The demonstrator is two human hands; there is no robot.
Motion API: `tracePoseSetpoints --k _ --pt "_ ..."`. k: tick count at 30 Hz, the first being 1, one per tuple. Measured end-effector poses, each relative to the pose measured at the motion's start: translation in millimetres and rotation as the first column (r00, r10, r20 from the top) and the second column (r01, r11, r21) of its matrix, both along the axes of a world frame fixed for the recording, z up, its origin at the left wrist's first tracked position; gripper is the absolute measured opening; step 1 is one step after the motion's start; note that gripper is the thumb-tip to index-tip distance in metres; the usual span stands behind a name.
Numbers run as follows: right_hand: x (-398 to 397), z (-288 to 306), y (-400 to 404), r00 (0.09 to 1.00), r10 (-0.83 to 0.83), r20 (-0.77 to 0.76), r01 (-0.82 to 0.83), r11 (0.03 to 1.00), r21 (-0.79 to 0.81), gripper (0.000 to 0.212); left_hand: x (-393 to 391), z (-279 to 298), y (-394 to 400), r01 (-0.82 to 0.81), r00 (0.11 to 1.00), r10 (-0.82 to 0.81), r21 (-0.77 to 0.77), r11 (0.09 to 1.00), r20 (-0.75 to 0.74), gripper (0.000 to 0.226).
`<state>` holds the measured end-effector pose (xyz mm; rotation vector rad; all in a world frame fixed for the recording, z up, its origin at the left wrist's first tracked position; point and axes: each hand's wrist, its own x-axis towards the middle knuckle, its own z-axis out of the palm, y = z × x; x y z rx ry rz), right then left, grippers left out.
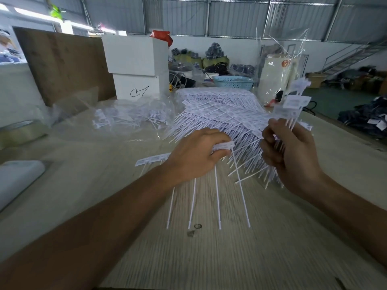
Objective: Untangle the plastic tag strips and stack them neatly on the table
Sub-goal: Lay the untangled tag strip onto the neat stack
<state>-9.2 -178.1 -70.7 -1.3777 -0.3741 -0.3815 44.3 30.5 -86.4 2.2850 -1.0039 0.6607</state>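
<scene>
Wooden table (209, 258) in warehouse; left grip (194, 155) and right grip (293, 155) hold tag strips (219, 114).

White tag strips (219, 116) heaped on table (209, 258)

Only a handwritten scrawl on the white box (140, 91), unreadable
</scene>
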Motion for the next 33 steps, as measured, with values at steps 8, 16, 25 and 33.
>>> tracePoseSetpoints --k 8,16,25,33 --pt "3.0 -8.5 2.6 0.997 -0.048 -0.06 0.046 0.998 -0.037 0.039 0.1 -1.1 -2.7 0.003 1.0 -0.003 0.033 0.999 0.001 0.025" --pt "1.6 -9.2 1.1 0.997 -0.078 -0.001 0.078 0.994 -0.077 0.042 -3.6 -0.6 -5.2 0.032 0.999 -0.032 0.029 0.999 0.011 0.021" --pt "2.9 -5.1 0.6 0.998 -0.061 -0.01 0.059 0.988 -0.141 0.031 -4.2 -0.8 -5.7 0.028 0.999 -0.028 0.038 0.999 0.016 0.024" --pt "1.6 -2.3 -0.8 0.998 0.033 -0.062 -0.036 0.999 -0.039 0.024 -6.2 -1.3 -7.5 0.027 1.0 -0.026 0.032 0.999 -0.009 0.027"
